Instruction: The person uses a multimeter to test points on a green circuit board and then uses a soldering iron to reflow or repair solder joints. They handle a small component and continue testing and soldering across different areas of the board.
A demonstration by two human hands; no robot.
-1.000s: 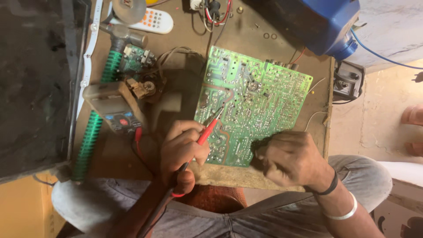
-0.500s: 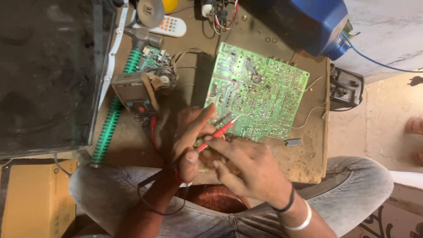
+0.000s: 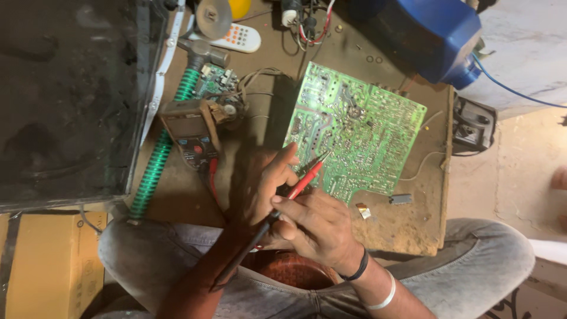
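Note:
A green circuit board (image 3: 360, 136) lies solder side up on a worn wooden board (image 3: 407, 227) across my lap. My left hand (image 3: 263, 186) grips a red test probe (image 3: 306, 178), whose metal tip touches the board's lower left part. My right hand (image 3: 322, 227) lies close against the left one, its fingers pinched on a black test probe (image 3: 248, 245) that slants down towards my left forearm. The black probe's tip is hidden between the two hands. A brown multimeter (image 3: 189, 130) with a red lead sits left of the hands.
A large dark screen panel (image 3: 65, 94) fills the left side, with a yellow cardboard box (image 3: 41, 266) below it. A green ribbed hose (image 3: 158, 162), a small circuit module (image 3: 215, 82), a white remote (image 3: 236, 38) and a blue housing (image 3: 434, 35) ring the board. A small grey part (image 3: 400, 199) lies near its lower edge.
My right hand left the lower edge of the circuit board, moved left and closed on the black probe beside my left hand. The red probe stayed on the board.

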